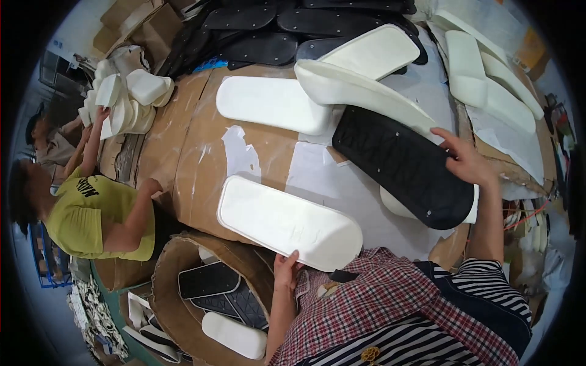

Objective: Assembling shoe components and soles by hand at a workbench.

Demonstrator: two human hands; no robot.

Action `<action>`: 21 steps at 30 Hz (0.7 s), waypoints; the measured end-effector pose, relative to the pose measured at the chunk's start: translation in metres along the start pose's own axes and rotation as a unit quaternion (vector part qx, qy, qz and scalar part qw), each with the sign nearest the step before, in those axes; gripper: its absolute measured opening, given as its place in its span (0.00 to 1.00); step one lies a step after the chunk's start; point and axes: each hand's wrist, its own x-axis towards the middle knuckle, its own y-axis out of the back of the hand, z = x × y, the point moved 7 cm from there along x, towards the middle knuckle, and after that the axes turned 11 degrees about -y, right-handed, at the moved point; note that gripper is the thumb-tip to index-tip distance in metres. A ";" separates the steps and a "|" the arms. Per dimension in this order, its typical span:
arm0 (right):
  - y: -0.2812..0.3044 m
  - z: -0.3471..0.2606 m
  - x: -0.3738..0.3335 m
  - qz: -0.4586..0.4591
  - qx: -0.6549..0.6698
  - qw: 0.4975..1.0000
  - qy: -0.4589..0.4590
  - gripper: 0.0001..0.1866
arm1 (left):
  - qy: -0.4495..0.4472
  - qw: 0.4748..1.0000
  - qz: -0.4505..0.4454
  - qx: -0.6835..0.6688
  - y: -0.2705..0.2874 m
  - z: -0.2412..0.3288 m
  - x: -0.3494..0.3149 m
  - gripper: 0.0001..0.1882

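Note:
My left hand point(287, 271) pinches the near edge of a long white padded panel point(284, 219) with rounded corners, which lies close to my body. My right hand point(469, 160) reaches over the right side with its fingers apart. Its index fingertip is at the right end of a tilted white curved panel point(360, 91). Beneath that hand lies a black panel point(403, 161) dotted with small metal studs, partly on top of another white piece point(397, 204). A further white panel point(271, 104) rests left of the tilted one; behind it is one more white panel point(381, 52).
Black studded panels point(256, 49) are piled along the far edge. White moulded pieces point(482, 79) lie at the far right, more point(137, 97) at the far left. A cardboard drum point(168, 293) beside me holds black and white panels. A person in a yellow shirt point(101, 213) works at left.

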 end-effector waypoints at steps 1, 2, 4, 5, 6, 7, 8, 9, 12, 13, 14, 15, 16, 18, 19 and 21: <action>-0.007 0.004 0.008 0.036 -0.049 0.996 0.072 0.32 | -0.001 1.000 0.000 -0.002 -0.001 -0.002 0.000 0.26; -0.012 0.014 0.012 0.035 -0.051 0.995 0.075 0.32 | -0.003 1.000 -0.003 -0.014 -0.002 -0.003 -0.001 0.26; -0.027 0.030 0.023 0.013 -0.009 1.000 -0.011 0.29 | -0.010 0.999 0.009 -0.030 0.000 -0.004 -0.005 0.27; -0.027 0.039 0.026 0.039 0.012 0.999 -0.025 0.24 | 0.002 1.000 0.018 -0.023 -0.002 -0.008 -0.004 0.27; -0.036 0.051 0.035 0.028 0.012 0.999 -0.015 0.24 | 0.013 0.999 0.031 -0.016 -0.001 -0.014 -0.005 0.26; -0.040 0.063 0.043 0.046 -0.012 0.999 -0.010 0.22 | -0.016 0.999 0.021 -0.040 -0.001 -0.017 -0.003 0.25; -0.040 0.070 0.049 0.071 -0.039 0.997 -0.010 0.19 | -0.007 0.999 0.021 -0.042 -0.011 -0.015 -0.002 0.25; -0.036 0.062 0.048 0.067 -0.071 0.995 -0.037 0.16 | -0.013 0.999 0.013 -0.046 -0.012 -0.018 -0.001 0.25; -0.031 0.082 0.068 0.084 -0.082 0.993 0.008 0.15 | -0.036 0.997 0.007 -0.062 -0.026 -0.026 0.001 0.26; -0.033 0.064 0.061 0.079 -0.085 0.993 0.015 0.15 | -0.051 0.996 0.017 -0.068 -0.028 -0.025 -0.002 0.26; -0.027 0.044 0.045 0.126 -0.123 0.984 0.018 0.14 | -0.054 0.996 0.023 -0.073 -0.027 -0.028 -0.002 0.26; -0.020 0.019 0.028 0.174 -0.158 0.972 0.026 0.14 | -0.043 0.997 0.007 -0.064 -0.028 -0.031 0.000 0.27; -0.019 -0.003 0.016 0.170 -0.158 0.972 0.038 0.14 | -0.031 0.998 -0.007 -0.054 -0.028 -0.033 -0.001 0.27; -0.021 -0.035 -0.004 0.137 -0.092 0.984 0.063 0.14 | -0.013 0.999 0.001 -0.030 -0.018 -0.029 -0.004 0.26; -0.022 -0.039 -0.009 0.141 -0.091 0.983 0.074 0.14 | 0.075 0.996 -0.050 -0.012 -0.020 -0.036 -0.002 0.26; -0.033 -0.060 -0.019 0.123 -0.073 0.969 0.200 0.13 | 0.139 0.981 -0.108 0.076 -0.021 -0.031 -0.007 0.30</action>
